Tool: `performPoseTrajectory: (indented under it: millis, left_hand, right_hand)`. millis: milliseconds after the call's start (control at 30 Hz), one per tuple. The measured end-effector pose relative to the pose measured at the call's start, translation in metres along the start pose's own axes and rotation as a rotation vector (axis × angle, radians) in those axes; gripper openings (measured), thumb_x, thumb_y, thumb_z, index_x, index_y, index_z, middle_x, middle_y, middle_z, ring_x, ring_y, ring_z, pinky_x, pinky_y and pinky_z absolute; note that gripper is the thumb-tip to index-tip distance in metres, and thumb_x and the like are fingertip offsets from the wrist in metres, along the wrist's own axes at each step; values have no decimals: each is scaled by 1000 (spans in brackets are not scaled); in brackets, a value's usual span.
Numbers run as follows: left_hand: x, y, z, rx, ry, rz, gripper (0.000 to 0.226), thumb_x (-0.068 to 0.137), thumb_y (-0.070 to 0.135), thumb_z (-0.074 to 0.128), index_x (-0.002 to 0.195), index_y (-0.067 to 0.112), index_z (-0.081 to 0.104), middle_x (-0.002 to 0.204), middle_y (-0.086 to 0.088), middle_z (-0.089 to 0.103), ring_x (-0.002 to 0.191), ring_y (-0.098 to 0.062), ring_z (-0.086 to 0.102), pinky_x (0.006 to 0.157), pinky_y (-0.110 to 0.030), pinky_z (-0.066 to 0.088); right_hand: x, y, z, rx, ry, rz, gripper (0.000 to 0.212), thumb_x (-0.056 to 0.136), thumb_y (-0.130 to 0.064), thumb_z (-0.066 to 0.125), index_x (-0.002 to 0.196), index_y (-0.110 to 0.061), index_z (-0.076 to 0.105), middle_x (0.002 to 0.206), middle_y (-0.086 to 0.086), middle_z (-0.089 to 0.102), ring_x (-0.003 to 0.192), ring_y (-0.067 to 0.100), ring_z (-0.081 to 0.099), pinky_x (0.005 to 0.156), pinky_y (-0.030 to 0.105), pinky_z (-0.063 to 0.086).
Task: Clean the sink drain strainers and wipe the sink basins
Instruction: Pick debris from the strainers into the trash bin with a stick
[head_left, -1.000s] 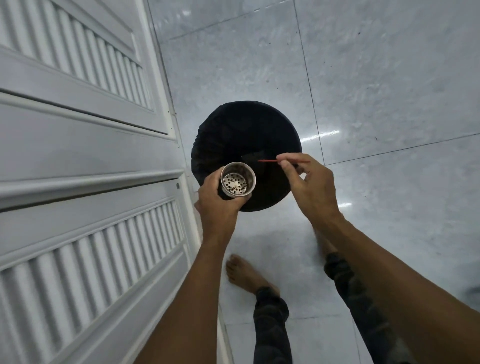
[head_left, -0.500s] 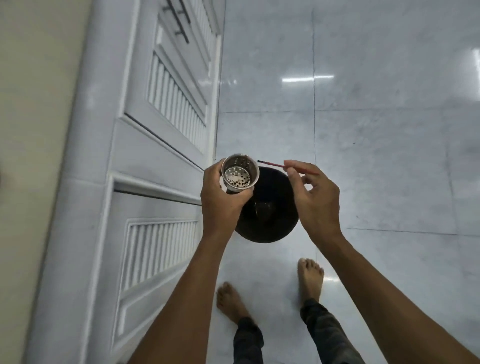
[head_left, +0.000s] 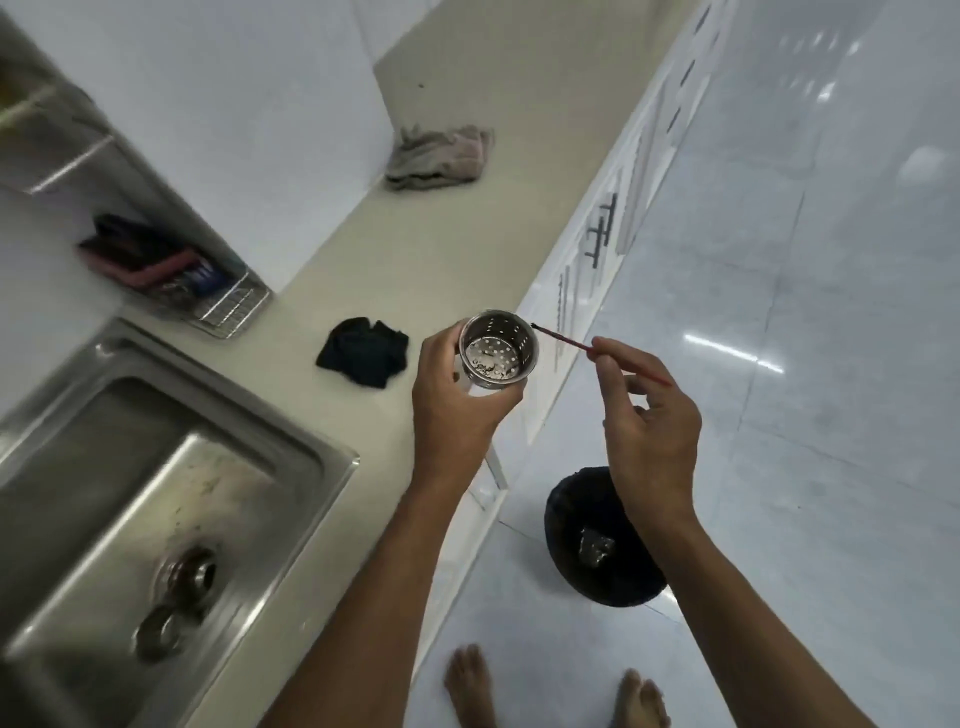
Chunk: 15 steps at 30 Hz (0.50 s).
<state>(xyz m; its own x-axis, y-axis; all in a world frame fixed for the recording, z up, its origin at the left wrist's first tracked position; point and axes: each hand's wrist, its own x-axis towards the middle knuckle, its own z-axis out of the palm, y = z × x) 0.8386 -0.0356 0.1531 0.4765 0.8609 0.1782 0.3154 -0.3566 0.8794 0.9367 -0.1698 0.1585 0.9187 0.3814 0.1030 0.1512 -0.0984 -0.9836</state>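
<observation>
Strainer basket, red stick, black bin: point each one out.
strainer basket (head_left: 497, 355), head view, on its perforated floor.
red stick (head_left: 563, 336), head view, on the bare shaft near its dark tip.
black bin (head_left: 574, 525), head view, on its dark inner wall.

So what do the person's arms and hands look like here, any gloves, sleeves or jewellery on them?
Both hands are bare: no gloves on the left hand or the right hand. No rings, watch or wristband show. Both forearms are uncovered, with no sleeve visible up to the bottom edge of the head view. The feet below are bare too.
</observation>
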Motion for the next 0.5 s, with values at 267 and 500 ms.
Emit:
performPoseTrajectory:
  millis: [267,500]
  left_hand:
    - [-22,-64,-160,75,326,-172,70,64,37,91,128,31,61,122,13,64,111,-6,64,95,-36,56]
    - [-62,-150,-267,180,486,-372,73,65,23,96,129,20,61,122,3,65,110,-16,64,97,-39,55]
  right_hand:
    - [-64,-52,127,88,-300,-97,18,100,-33,61,114,-32,73,112,-20,71,92,9,67,61,18,51]
    - [-138,-49,226,101,-585,-146,22,100,-23,61,118,-18,73,112,-16,70,101,0,65,75,12,52]
